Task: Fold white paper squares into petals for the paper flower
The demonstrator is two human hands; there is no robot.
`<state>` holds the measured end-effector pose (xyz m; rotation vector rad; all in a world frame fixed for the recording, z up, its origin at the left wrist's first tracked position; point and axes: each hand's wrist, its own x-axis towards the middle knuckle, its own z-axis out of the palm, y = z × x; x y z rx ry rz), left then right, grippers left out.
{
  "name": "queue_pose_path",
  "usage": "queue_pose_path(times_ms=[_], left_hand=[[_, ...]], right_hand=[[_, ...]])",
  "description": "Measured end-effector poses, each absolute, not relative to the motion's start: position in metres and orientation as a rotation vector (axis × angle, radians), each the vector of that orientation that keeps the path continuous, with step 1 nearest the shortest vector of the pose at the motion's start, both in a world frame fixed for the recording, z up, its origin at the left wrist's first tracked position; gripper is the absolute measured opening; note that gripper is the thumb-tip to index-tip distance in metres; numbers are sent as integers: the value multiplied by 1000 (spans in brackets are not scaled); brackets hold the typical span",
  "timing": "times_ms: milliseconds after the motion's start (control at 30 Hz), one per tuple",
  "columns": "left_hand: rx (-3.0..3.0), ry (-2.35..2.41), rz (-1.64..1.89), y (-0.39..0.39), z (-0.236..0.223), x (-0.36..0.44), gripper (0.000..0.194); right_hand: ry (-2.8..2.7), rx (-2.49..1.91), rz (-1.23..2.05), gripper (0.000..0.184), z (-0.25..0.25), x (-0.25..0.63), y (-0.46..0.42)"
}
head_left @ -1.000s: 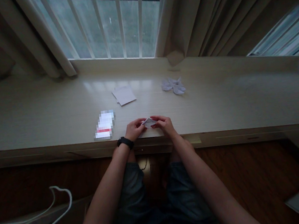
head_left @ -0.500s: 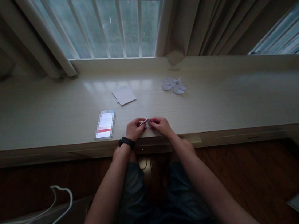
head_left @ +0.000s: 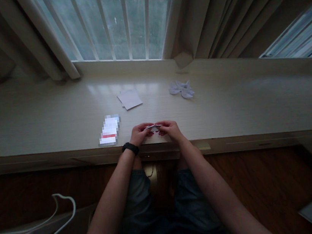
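Head view: The small white paper (head_left: 154, 126) was over the near edge of the desk (head_left: 244, 109), midway between the two hands. The left hand (head_left: 141, 133) pinched its left end, fingers narrow; the right hand (head_left: 170, 129) gripped the right end in the same manner. Whether the paper touched the desk could not be told.

Progress, as judged: the held paper looked creased and partly shaped, its folding incomplete. Folded paper pieces (head_left: 181, 89) lay on the far side, right of the hands, apparently finished; their exact count was unclear. Flat sheets (head_left: 130, 99), overlapping and slightly askew, lay far and a little left, with no folds visible.

Orientation: the long axis of the held paper ran left to right, roughly parallel to the near edge. Its middle appeared as a shallow peak towards the far side, the two ends directed into the fingers. Finer creases were too small to read.

Surroundings: a phone (head_left: 109, 129), screen lit, lay left of the left hand. A black wristband (head_left: 130, 148) was on the left wrist.
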<state>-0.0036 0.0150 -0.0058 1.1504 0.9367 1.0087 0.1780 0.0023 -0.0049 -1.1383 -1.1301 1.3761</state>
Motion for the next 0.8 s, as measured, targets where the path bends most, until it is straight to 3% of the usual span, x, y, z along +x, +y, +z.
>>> queue_pose_path(times_ms=[567, 800], left_hand=[[1392, 1053, 1003, 10, 3, -7, 39], [1541, 1116, 1004, 12, -3, -5, 43]], right_hand=[[-1151, -1108, 1373, 30, -13, 181, 0], [-1297, -1246, 1166, 28, -10, 174, 2]])
